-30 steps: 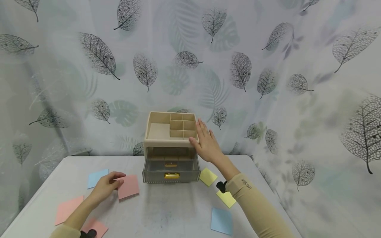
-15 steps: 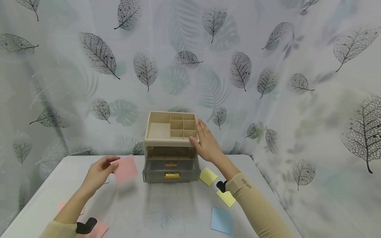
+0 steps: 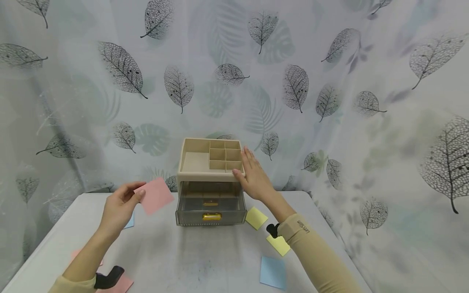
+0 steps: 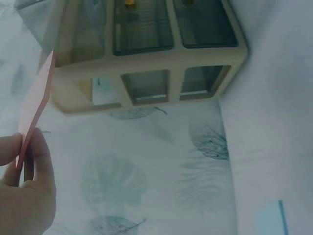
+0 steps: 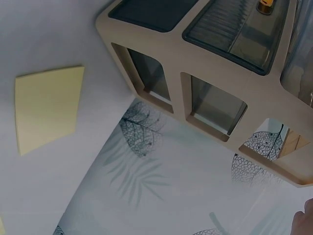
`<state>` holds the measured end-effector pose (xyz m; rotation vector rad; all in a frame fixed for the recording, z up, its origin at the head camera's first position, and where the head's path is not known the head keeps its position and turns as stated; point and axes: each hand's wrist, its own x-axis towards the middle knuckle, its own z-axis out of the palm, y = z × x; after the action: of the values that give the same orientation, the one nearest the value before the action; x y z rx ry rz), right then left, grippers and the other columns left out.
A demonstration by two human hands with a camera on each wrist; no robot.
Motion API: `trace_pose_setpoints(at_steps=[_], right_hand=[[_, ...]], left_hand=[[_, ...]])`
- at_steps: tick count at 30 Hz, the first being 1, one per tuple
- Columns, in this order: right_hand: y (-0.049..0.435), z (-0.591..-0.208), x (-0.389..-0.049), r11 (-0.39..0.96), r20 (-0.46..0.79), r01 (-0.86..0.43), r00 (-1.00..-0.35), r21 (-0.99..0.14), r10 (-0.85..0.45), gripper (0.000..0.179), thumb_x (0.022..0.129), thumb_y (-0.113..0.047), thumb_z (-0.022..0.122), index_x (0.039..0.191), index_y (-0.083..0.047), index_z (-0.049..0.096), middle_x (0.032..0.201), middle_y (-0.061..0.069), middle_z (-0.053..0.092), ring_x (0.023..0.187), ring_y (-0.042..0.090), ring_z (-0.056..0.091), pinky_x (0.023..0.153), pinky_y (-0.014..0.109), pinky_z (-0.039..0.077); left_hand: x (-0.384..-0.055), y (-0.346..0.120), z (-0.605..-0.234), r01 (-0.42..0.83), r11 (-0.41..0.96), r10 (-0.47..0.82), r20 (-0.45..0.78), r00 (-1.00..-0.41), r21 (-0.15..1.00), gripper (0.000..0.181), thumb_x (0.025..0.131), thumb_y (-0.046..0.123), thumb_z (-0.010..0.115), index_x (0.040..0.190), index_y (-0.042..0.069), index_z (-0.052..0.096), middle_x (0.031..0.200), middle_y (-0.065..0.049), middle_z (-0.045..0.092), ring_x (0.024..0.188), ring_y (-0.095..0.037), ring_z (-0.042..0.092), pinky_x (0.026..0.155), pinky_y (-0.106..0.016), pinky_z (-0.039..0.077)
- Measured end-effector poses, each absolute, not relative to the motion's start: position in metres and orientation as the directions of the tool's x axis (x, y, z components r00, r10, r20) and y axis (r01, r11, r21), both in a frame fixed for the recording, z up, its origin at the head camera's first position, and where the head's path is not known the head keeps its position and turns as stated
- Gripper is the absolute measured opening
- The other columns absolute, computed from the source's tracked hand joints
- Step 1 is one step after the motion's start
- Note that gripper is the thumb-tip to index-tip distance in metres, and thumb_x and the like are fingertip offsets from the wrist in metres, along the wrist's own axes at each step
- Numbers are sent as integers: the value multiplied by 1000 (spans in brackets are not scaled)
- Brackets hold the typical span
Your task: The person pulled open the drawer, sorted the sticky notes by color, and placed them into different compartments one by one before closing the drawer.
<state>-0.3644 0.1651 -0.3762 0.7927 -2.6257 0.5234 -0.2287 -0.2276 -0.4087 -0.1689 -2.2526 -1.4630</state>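
My left hand (image 3: 118,211) pinches a pink sticky note pad (image 3: 155,196) by its left edge, thumb on the near face, above the table and left of the drawer organizer (image 3: 205,176). In the left wrist view the pad (image 4: 37,105) appears thin and edge-on between thumb and fingers. The organizer is beige, with a divided top tray and a see-through grey drawer (image 3: 190,217) pulled out, its handle gold. My right hand (image 3: 255,178) rests with straight fingers along the organizer's upper right side. Only a bit of that hand (image 5: 304,219) enters the right wrist view.
Yellow sticky notes (image 3: 256,217) and a blue pad (image 3: 272,272) lie to the right on the white table (image 3: 205,260). Pink pads (image 3: 124,283) lie at the front left, partly behind my left arm. Behind my left hand is another blue pad (image 3: 130,222). A leaf-printed curtain (image 3: 220,93) hangs behind.
My left hand has taken the pink pad from the table and raised it upward, tilting it. The right hand and the organizer have stayed in place.
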Motion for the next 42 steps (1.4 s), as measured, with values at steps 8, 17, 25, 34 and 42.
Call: trace_pose_setpoints(at_steps=[8, 17, 25, 34, 42], right_hand=[[165, -376, -365, 777, 419, -578, -788, -250, -451, 81, 111, -57, 27, 167, -3, 7, 175, 10, -2, 161, 26, 1, 129, 52, 13], [165, -377, -364, 780, 423, -577, -786, -240, -451, 81, 111, -57, 27, 166, -2, 8, 175, 10, -2, 161, 28, 3, 128, 54, 15], [164, -375, -362, 785, 410, -566, -797, -251, -443, 80, 111, -57, 29, 167, -4, 6, 175, 7, -3, 161, 25, 0, 129, 49, 11], [164, -375, -362, 786, 417, -568, -793, -244, -444, 83, 110, -61, 25, 167, -3, 7, 175, 9, -2, 161, 27, 2, 129, 51, 13], [164, -375, -362, 785, 421, -572, -790, -240, -446, 82, 110, -60, 25, 167, -3, 7, 175, 8, -3, 161, 27, 2, 128, 54, 15]], left_hand=[[-225, -215, -389, 419, 366, -144, 495, -857, 831, 34, 106, 15, 62, 134, -5, 60, 113, 13, 63, 94, -2, 63, 80, -11, 53], [-229, -194, -376, 472, 300, -97, 519, -849, 829, 31, 104, 8, 65, 132, -4, 63, 115, 10, 65, 98, -2, 64, 81, -13, 54], [-237, -174, -369, 496, 266, -47, 525, -850, 827, 27, 104, 7, 64, 129, -4, 64, 115, -9, 64, 93, -7, 63, 76, -15, 54], [-246, -145, -364, 473, 243, 15, 485, -874, 847, 25, 103, 6, 64, 127, -4, 64, 116, -18, 63, 95, -16, 59, 75, -17, 53], [-254, -125, -363, 464, 243, 77, 459, -885, 852, 23, 102, 3, 64, 125, -3, 65, 120, -19, 65, 100, -26, 62, 77, -26, 59]])
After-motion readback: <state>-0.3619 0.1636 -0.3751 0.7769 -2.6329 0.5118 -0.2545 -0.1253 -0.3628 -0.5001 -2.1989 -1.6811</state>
